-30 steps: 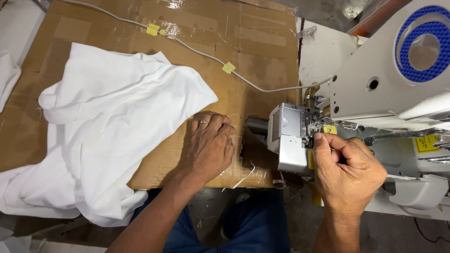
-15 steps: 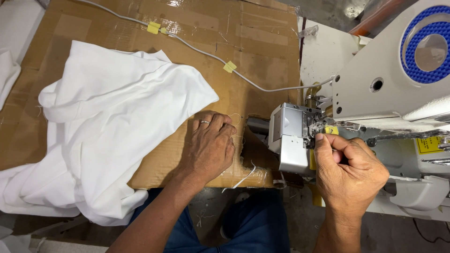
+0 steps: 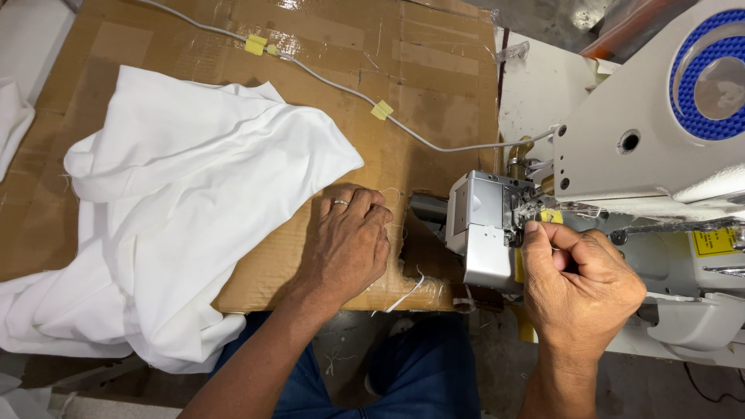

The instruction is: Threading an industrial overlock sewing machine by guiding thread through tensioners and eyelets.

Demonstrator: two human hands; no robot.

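Fingertips of right hand [image 3: 578,291] pinch at sewing machine [image 3: 497,233]; left hand [image 3: 348,244] flat on cardboard [image 3: 434,101].

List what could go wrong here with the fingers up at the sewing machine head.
1. The right hand has its fingertips pinched right at the needle area of the sewing machine; if it ran, they could be caught.
2. The left hand rests flat on the cardboard, not on the white fabric, whose edge hangs off the front and could slide down.

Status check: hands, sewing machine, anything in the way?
Left hand flat on cardboard. Right hand pinching at sewing machine needle area. White cloth lies aside, left.
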